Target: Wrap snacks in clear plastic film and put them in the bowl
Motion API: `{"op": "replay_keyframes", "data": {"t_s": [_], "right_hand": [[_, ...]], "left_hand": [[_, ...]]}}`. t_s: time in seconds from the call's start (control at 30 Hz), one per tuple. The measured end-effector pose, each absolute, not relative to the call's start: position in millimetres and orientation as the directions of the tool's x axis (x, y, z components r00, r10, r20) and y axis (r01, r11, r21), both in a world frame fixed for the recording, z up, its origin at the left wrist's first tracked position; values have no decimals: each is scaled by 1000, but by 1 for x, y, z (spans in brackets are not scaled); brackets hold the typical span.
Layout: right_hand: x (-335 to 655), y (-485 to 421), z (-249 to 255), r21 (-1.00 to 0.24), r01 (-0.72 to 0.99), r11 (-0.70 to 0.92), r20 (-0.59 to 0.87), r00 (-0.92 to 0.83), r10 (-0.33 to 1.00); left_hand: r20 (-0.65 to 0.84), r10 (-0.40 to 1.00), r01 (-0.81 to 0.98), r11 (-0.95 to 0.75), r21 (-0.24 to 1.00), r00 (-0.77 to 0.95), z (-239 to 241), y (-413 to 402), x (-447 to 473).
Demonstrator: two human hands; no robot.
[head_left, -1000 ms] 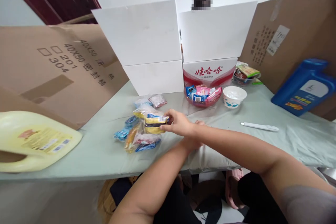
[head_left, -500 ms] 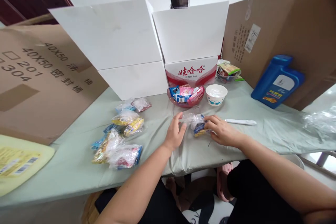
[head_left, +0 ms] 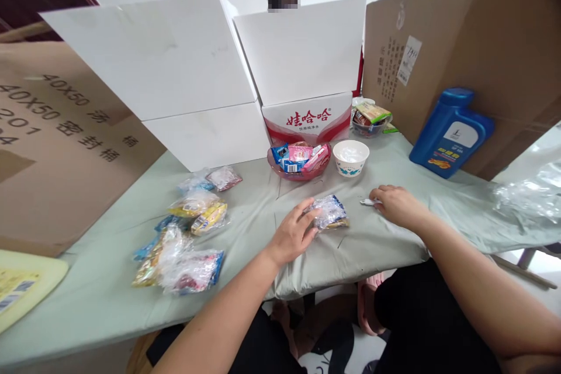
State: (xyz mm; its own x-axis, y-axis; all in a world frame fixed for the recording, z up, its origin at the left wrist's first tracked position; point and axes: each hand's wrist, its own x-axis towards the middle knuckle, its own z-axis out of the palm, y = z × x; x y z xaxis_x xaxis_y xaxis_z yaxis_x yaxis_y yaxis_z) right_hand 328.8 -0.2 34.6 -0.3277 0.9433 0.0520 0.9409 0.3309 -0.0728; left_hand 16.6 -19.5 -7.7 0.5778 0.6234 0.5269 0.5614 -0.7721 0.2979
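A small clear bag of wrapped snacks (head_left: 332, 213) lies on the pale green tablecloth (head_left: 372, 242) in front of me. My left hand (head_left: 293, 235) grips the bag's left end, thumb on top and fingers curled under the edge. My right hand (head_left: 398, 205) rests to the right of the bag, apart from it. Its fingers are curled over a slim white stick-like tool (head_left: 366, 202), of which only the left tip shows.
Several filled snack bags (head_left: 184, 245) lie at the left. Behind stand a red bowl of sweets (head_left: 300, 162), a white bowl (head_left: 350, 158), white cartons (head_left: 197, 87), a blue jug (head_left: 451, 131) and cardboard walls. Loose plastic (head_left: 530, 198) lies at the right. A person sits behind the cartons.
My right hand carried a bag from the left pile to the middle, let go and moved right onto the white tool. My left hand took the bag's left end. The view swung right.
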Motion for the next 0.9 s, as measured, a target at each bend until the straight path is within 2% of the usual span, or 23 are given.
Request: {"op": "replay_keyframes", "data": {"t_s": [0.1, 0.17, 0.27, 0.33, 0.43, 0.5, 0.57, 0.6, 0.67, 0.73, 0.8, 0.9], "right_hand": [[300, -14, 36, -168, 887, 431, 258, -382, 887], [276, -27, 40, -154, 813, 562, 357, -485, 798], [255, -38, 46, -46, 759, 649, 316, -605, 731], [260, -35, 49, -36, 822, 568, 243, -544, 803], [287, -18, 50, -42, 954, 298, 131, -290, 948], [307, -6, 47, -7, 989, 146, 38, -146, 989], [318, 1, 42, -13, 995, 104, 28, -103, 994], [319, 3, 39, -64, 989, 137, 72, -132, 989], [313, 0, 34, -243, 917, 317, 223, -265, 938], [299, -7, 31, -418, 737, 530, 347, -410, 844], [283, -16, 30, -513, 571, 640, 384, -514, 767], [265, -24, 30, -572, 521, 633, 342, -551, 761]], "left_hand": [[542, 617, 545, -778, 312, 571, -9, -19, 17], [547, 601, 534, -790, 300, 582, -10, -18, 17], [565, 585, 518, -802, 298, 582, -11, -17, 17], [566, 600, 515, -793, 326, 565, -13, -18, 16], [534, 643, 526, -762, 378, 549, -15, -19, 15], [517, 649, 528, -759, 382, 559, -14, -20, 15], [513, 636, 523, -769, 367, 576, -11, -20, 16], [515, 627, 519, -777, 358, 585, -10, -19, 17], [522, 606, 504, -794, 341, 601, -6, -19, 19], [527, 576, 474, -817, 329, 625, -4, -20, 21], [524, 552, 442, -834, 331, 649, -2, -22, 23], [525, 583, 462, -812, 356, 620, -1, -25, 25]]}}
